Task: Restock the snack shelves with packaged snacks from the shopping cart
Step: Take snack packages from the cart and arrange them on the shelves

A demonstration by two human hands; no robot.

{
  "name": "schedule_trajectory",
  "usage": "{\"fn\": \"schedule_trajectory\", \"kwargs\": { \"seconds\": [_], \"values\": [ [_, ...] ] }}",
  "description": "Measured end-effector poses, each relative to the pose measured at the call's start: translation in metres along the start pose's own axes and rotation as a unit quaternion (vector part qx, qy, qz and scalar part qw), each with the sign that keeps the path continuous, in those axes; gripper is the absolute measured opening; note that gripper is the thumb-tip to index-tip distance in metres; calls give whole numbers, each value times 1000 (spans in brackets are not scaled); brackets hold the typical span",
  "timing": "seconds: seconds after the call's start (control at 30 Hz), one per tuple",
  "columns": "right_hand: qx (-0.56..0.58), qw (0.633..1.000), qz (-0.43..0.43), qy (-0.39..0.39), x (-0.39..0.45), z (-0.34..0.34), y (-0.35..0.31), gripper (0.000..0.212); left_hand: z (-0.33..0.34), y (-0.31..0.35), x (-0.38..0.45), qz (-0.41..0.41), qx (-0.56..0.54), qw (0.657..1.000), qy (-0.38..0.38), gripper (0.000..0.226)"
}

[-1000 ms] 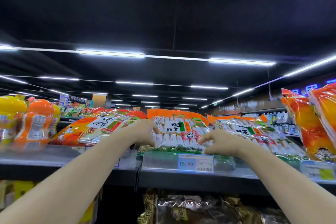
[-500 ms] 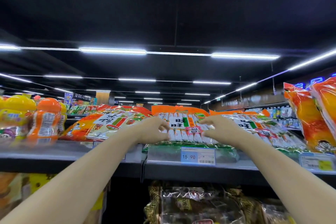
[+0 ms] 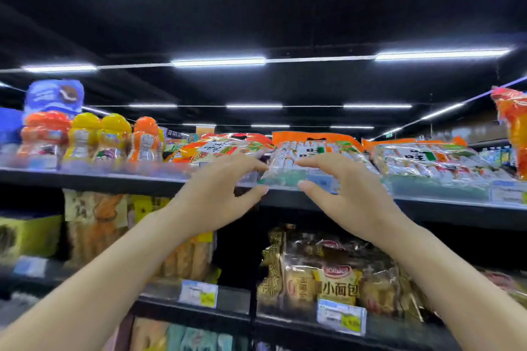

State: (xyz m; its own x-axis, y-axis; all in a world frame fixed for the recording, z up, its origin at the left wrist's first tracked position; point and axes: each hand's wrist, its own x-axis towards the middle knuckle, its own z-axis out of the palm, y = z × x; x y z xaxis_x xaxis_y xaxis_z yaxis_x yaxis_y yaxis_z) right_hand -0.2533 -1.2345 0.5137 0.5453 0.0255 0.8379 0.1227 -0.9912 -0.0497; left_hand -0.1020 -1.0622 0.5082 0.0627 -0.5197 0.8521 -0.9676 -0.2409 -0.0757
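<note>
top shelf [image 3: 85, 177] runs across the view behind both hands, its front edge level with the fingertips. lower shelf [image 3: 199, 308] sits beneath the forearms, holding bread bags [image 3: 339, 273] below the right hand. flat rice cracker packs lie on the top shelf: middle pack [image 3: 310, 155] directly beyond the gap between the hands, left pack [image 3: 222, 148] above the left hand, right pack [image 3: 427, 161] out to the right of the right hand. orange and yellow bottles [image 3: 85, 139] stand well left of the left hand. left hand [image 3: 219, 194] and right hand [image 3: 350, 196] are raised side by side, fingers curved and spread, thumbs below, holding nothing; contact with the middle pack cannot be confirmed. image blurred.
</note>
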Motion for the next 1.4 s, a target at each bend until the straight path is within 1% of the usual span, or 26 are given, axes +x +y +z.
{"fn": "schedule_trajectory", "kwargs": {
  "seconds": [0.07, 0.2, 0.37, 0.53, 0.73, 0.93, 1.07, 1.17, 1.27, 1.33, 1.4],
  "values": [
    [32, 999, -18, -14, -20, 17, -10, 35, -2, 4, -35, -12, 31, 999, -13, 37],
    [91, 993, -56, -45, -56, 60, -36, 35, -14, 11, -113, -67, 76, 994, -47, 45],
    [138, 979, -104, -111, -95, 123, -91, 38, -54, 20, -216, -160, 156, 971, -87, 45],
    [185, 955, -144, -180, -130, 186, -169, 35, -108, 16, -318, -242, 203, 936, -156, 41],
    [254, 919, -193, -232, -164, 246, -286, 32, -196, 18, -429, -325, 248, 893, -188, 41],
    [302, 886, -240, -258, -186, 301, -416, 32, -292, 18, -537, -417, 284, 838, -208, 46],
    [340, 854, -266, -291, -209, 338, -492, 33, -341, 20, -602, -476, 302, 791, -239, 46],
    [376, 823, -267, -332, -226, 362, -543, 34, -368, 22, -641, -517, 307, 759, -251, 45],
    [387, 794, -285, -372, -242, 390, -584, 34, -387, 23, -677, -550, 312, 733, -251, 49],
    [391, 774, -304, -395, -252, 411, -606, 36, -396, 23, -702, -581, 311, 705, -261, 54],
    [389, 750, -322, -427, -262, 433, -626, 38, -403, 22, -728, -611, 319, 669, -278, 53]
  ]
}}
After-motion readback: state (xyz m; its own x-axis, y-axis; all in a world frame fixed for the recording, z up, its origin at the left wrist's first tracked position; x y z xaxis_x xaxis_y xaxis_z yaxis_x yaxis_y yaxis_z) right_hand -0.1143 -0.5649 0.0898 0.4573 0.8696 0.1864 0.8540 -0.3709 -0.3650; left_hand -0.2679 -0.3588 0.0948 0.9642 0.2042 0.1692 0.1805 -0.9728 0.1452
